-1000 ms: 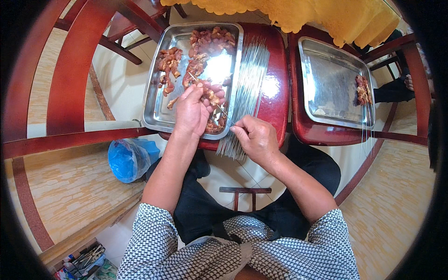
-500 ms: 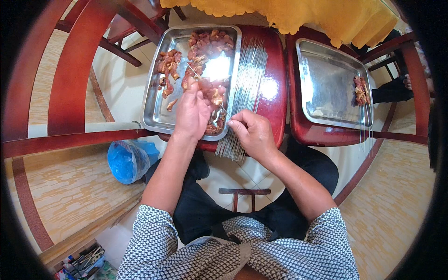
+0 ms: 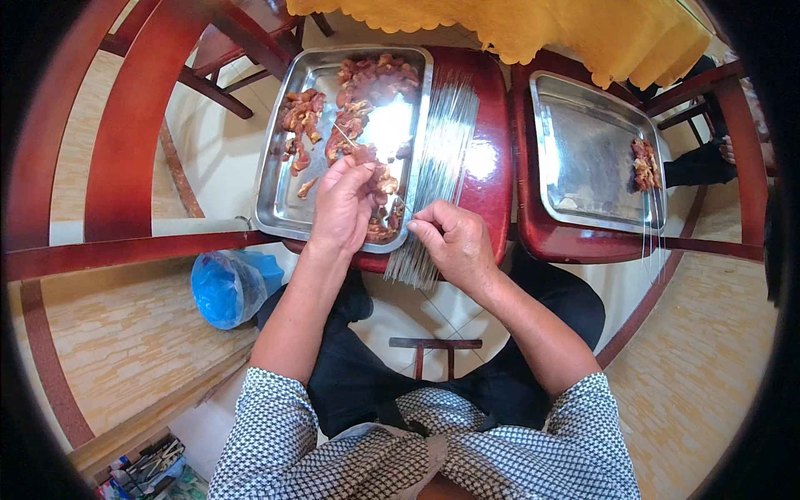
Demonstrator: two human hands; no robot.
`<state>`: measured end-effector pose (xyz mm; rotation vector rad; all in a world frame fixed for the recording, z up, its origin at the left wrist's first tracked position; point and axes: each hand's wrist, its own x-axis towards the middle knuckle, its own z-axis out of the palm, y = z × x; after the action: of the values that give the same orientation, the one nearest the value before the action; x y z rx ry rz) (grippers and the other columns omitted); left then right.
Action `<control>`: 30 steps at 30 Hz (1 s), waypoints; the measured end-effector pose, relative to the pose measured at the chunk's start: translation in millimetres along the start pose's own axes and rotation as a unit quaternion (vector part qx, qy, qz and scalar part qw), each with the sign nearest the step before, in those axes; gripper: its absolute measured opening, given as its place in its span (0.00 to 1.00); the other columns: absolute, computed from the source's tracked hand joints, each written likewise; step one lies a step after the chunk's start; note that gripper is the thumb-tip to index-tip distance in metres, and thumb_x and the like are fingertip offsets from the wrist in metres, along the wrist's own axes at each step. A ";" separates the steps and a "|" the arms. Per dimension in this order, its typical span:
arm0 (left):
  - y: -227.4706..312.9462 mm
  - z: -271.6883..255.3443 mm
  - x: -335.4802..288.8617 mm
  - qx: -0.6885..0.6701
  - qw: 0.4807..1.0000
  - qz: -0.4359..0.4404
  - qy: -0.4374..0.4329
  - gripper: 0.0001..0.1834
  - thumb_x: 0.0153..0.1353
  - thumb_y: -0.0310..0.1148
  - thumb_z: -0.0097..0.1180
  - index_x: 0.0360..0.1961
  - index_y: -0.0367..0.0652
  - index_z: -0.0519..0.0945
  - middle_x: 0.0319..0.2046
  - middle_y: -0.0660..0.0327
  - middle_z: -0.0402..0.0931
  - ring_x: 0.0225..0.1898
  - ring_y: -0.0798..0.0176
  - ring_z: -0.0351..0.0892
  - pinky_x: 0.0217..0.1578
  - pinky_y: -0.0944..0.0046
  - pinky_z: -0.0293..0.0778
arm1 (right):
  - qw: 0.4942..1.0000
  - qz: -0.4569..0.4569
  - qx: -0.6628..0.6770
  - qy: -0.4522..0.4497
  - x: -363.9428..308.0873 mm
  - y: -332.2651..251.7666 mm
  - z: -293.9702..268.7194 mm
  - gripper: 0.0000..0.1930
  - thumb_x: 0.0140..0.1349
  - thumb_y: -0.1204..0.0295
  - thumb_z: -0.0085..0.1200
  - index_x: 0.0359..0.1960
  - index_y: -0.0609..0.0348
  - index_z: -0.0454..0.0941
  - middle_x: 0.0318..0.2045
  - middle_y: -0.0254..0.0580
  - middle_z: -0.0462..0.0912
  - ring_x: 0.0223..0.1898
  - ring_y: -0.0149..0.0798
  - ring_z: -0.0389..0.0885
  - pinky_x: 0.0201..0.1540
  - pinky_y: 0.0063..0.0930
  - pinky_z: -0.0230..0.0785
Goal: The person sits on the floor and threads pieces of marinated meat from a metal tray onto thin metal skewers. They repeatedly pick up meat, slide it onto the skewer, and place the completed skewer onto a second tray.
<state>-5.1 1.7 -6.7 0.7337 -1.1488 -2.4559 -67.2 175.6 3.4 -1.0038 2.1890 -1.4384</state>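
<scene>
My right hand (image 3: 457, 243) pinches the lower end of a thin metal skewer (image 3: 344, 135), which slants up and left over a steel tray (image 3: 275, 193). My left hand (image 3: 340, 207) is closed on a piece of raw meat along that skewer; its fingers partly hide the meat. More marinated meat pieces (image 3: 379, 77) lie in clumps in the tray below and beyond my hands. Just right of this tray, a bundle of loose metal skewers (image 3: 446, 125) lies on a red wooden seat (image 3: 487, 108), partly under my right hand.
On another red seat at right, a second steel tray (image 3: 583, 150) holds loaded meat skewers (image 3: 645, 167), their ends over its near rim. A blue bin (image 3: 221, 287) with a clear liner stands at lower left. A yellow cloth (image 3: 500, 29) hangs at the far edge. Chair frames (image 3: 125, 125) flank me.
My left hand has drawn slightly down, its fingers curling in over the meat on the skewer. My right hand has stayed almost still at the skewer's end.
</scene>
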 end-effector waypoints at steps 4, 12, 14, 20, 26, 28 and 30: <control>2.9 0.1 -1.7 -0.001 1.000 0.014 0.022 0.07 0.62 0.26 0.50 0.41 0.44 0.74 0.33 0.65 0.78 0.32 0.70 0.77 0.31 0.68 0.72 | 1.000 -0.024 -0.016 0.005 0.1 -0.4 0.8 0.07 0.58 0.72 0.58 0.26 0.61 0.75 0.20 0.45 0.78 0.22 0.41 0.80 0.25 0.34 0.70; 11.3 -2.9 -0.8 0.028 0.999 0.035 -0.010 0.06 0.63 0.29 0.47 0.40 0.43 0.74 0.31 0.66 0.77 0.32 0.71 0.77 0.28 0.71 0.70 | 1.000 0.001 -0.011 -0.008 -1.5 -3.8 -0.1 0.06 0.58 0.75 0.58 0.27 0.63 0.76 0.21 0.44 0.79 0.23 0.37 0.79 0.26 0.29 0.69; 10.6 -8.2 1.7 0.042 0.998 0.042 -0.006 0.06 0.64 0.29 0.47 0.39 0.43 0.74 0.30 0.66 0.77 0.31 0.71 0.78 0.27 0.72 0.69 | 1.000 -0.004 -0.013 -0.012 -2.2 -4.0 0.7 0.06 0.58 0.75 0.58 0.27 0.63 0.76 0.21 0.44 0.79 0.23 0.37 0.79 0.26 0.29 0.70; 15.5 -15.2 4.9 0.057 0.997 0.057 0.009 0.07 0.65 0.31 0.47 0.39 0.42 0.75 0.30 0.64 0.77 0.30 0.68 0.78 0.28 0.71 0.71 | 0.999 -0.004 -0.018 -0.026 -3.9 -3.3 2.6 0.05 0.58 0.75 0.58 0.27 0.63 0.76 0.21 0.43 0.79 0.23 0.36 0.79 0.25 0.29 0.70; 18.1 -5.3 0.0 0.033 0.998 0.034 0.039 0.08 0.65 0.34 0.50 0.39 0.43 0.75 0.32 0.63 0.77 0.32 0.67 0.78 0.31 0.68 0.74 | 1.000 -0.007 -0.014 -0.016 -4.1 -2.9 3.4 0.06 0.58 0.74 0.58 0.26 0.62 0.76 0.20 0.43 0.79 0.22 0.37 0.79 0.25 0.30 0.70; 24.3 7.3 -6.2 0.014 0.999 0.017 0.038 0.08 0.64 0.35 0.51 0.39 0.43 0.75 0.32 0.63 0.77 0.33 0.67 0.78 0.30 0.68 0.74 | 1.000 -0.017 -0.004 0.007 -2.6 -3.1 2.3 0.07 0.58 0.72 0.58 0.25 0.62 0.76 0.19 0.45 0.78 0.21 0.40 0.80 0.24 0.33 0.70; 23.8 4.5 -5.1 0.022 0.999 0.010 0.040 0.08 0.63 0.34 0.53 0.39 0.43 0.75 0.31 0.64 0.77 0.30 0.69 0.77 0.26 0.70 0.72 | 1.000 -0.011 0.007 0.010 -2.0 -3.7 1.8 0.07 0.58 0.72 0.58 0.26 0.62 0.75 0.19 0.46 0.78 0.21 0.41 0.80 0.24 0.33 0.70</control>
<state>-1.7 -7.8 15.9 0.8220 -1.1771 -2.3688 -63.4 175.0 5.8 -1.0168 2.1847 -1.4793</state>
